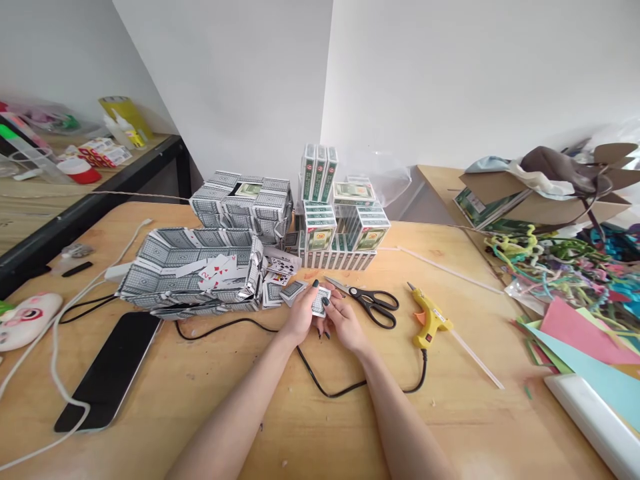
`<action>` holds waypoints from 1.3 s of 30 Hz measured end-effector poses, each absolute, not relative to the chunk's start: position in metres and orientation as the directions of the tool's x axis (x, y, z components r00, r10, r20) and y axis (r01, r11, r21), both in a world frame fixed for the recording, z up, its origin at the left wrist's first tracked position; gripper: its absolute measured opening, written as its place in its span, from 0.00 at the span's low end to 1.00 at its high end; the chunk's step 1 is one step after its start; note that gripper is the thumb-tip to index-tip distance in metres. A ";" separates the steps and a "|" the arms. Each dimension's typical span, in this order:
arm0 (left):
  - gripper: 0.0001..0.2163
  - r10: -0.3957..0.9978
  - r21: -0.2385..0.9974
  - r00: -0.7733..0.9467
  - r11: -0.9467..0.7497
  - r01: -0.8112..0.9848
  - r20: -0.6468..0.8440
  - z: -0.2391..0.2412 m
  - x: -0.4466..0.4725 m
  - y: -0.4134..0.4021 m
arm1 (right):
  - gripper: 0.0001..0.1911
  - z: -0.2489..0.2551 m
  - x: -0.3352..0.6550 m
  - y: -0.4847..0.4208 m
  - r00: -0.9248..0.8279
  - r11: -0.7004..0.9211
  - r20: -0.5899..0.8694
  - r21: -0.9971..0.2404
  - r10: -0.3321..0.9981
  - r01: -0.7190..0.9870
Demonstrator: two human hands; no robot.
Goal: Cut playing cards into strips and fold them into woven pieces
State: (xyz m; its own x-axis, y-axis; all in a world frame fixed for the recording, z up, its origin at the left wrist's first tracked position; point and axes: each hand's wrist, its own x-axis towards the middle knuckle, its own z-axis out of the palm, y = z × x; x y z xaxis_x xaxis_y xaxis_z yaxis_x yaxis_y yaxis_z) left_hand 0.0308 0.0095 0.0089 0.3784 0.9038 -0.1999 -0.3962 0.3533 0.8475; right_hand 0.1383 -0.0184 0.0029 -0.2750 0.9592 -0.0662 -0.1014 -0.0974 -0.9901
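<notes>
Between my two hands is a patterned playing card, back side up; whether it is one card or a few I cannot tell. My left hand grips its left side, and my right hand pinches its right side with the thumb on top. Just beyond my left hand lie loose playing cards, some face up. To the left stands an open box made of playing cards, with several loose cards inside. Black-handled scissors rest right of my right hand.
A yellow glue gun with a glue stick lies at right, its black cord crossing the table before me. Stacked card packs and another card-built box stand behind. A black phone lies left; coloured paper lies right.
</notes>
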 end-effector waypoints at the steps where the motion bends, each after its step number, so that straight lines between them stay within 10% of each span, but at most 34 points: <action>1: 0.20 0.912 0.855 0.362 0.339 -0.392 -0.195 0.009 0.031 0.010 | 0.20 0.002 0.138 -0.018 -0.292 -0.103 -0.064 -0.988 0.954 -0.118; 39: 0.21 0.934 0.942 0.320 0.238 -0.238 -0.156 0.011 0.031 0.009 | 0.21 0.006 0.136 -0.020 -0.222 -0.029 -0.024 -0.999 0.975 -0.017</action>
State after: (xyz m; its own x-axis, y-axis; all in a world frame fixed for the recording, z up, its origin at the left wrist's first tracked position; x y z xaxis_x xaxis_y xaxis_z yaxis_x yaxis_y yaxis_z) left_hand 0.0310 0.0095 0.0109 0.3204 0.9344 -0.1556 -0.2376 0.2383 0.9417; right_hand 0.1363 -0.0203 0.0060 -0.2222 0.9747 -0.0242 -0.0169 -0.0286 -0.9994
